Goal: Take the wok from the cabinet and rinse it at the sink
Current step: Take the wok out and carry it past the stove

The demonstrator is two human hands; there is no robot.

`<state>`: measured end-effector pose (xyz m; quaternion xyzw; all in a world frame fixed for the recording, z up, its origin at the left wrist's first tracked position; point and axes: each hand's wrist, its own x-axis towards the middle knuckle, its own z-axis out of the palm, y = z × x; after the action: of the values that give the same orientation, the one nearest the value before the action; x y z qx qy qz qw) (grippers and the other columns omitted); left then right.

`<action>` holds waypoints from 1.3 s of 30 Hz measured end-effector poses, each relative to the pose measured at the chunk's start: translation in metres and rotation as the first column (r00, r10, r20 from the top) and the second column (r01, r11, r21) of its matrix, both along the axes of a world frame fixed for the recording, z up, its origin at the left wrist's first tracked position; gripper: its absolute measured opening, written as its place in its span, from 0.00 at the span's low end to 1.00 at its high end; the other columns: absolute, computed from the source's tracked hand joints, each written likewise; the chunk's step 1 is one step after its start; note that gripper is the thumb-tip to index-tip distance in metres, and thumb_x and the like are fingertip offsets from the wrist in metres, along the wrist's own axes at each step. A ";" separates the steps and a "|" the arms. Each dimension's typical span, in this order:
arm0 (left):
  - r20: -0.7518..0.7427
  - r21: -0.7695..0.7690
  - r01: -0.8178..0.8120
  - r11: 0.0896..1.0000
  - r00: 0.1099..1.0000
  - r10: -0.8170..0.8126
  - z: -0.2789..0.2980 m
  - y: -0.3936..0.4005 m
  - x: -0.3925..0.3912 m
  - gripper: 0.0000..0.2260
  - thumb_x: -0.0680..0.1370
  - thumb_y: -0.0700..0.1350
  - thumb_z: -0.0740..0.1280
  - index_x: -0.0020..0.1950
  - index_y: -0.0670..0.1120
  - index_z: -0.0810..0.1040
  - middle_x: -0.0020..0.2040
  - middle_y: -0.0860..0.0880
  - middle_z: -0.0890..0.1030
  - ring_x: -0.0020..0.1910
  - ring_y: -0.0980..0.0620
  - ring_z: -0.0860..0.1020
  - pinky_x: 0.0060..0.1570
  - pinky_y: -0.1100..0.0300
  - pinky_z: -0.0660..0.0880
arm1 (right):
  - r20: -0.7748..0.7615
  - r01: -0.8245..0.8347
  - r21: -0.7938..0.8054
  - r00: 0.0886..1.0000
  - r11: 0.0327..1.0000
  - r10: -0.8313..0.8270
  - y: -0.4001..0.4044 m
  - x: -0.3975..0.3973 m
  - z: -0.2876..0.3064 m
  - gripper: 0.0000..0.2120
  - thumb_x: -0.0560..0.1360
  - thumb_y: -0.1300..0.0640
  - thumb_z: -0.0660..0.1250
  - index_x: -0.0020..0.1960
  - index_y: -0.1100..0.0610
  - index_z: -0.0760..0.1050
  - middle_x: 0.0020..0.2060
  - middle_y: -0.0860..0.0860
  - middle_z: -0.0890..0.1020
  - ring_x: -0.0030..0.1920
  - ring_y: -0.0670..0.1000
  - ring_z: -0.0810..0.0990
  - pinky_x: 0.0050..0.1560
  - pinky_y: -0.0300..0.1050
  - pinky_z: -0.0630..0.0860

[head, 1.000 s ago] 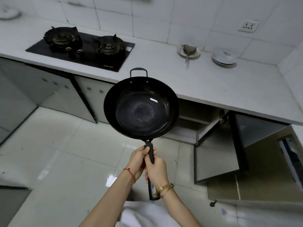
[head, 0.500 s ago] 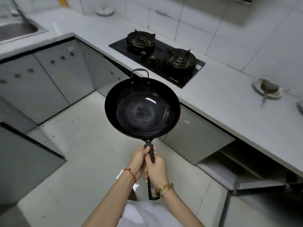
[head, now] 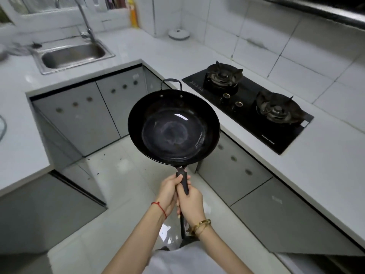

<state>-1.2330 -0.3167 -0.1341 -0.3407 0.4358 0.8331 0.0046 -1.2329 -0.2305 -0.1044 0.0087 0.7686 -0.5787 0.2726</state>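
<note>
Two hands hold one wok (head: 173,128): my left hand (head: 169,191) wraps the black handle nearer the pan, and my right hand (head: 190,202) grips it just behind, fingers curled round the shaft. I carry the wok level in the air over the floor, between the runs of cabinet doors, its dark bowl dry-looking with a pale ring at the centre. I judge the first half of the task done, since the wok is out and in my grip; the rinse is all still to come. One sink (head: 73,55) sits in the counter (head: 173,56) ahead and to my left, well apart from the wok, with one tall tap (head: 84,18) arching over it; I see no water running. Counting the rest: one black hob (head: 248,107) set in the counter on my right, carrying two burners and two knobs; one small white lid-like thing (head: 179,34) by the tiled wall; one red string on my left wrist, gold bangles on my right.
</note>
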 end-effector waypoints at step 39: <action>0.019 0.014 0.154 0.988 0.988 -0.154 0.024 -0.445 -0.558 0.09 0.79 0.37 0.62 0.50 0.38 0.81 0.42 0.46 0.84 0.40 0.51 0.81 0.37 0.62 0.79 | -0.191 0.191 0.077 0.966 0.979 -0.174 -0.452 -0.551 -0.010 0.15 0.80 0.49 0.58 0.46 0.57 0.79 0.33 0.49 0.82 0.32 0.44 0.81 0.28 0.34 0.73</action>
<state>-1.7915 -0.7622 -0.1101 -0.3142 0.4553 0.8296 0.0754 -1.7842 -0.6825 -0.1145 0.0390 0.8129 -0.5626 0.1455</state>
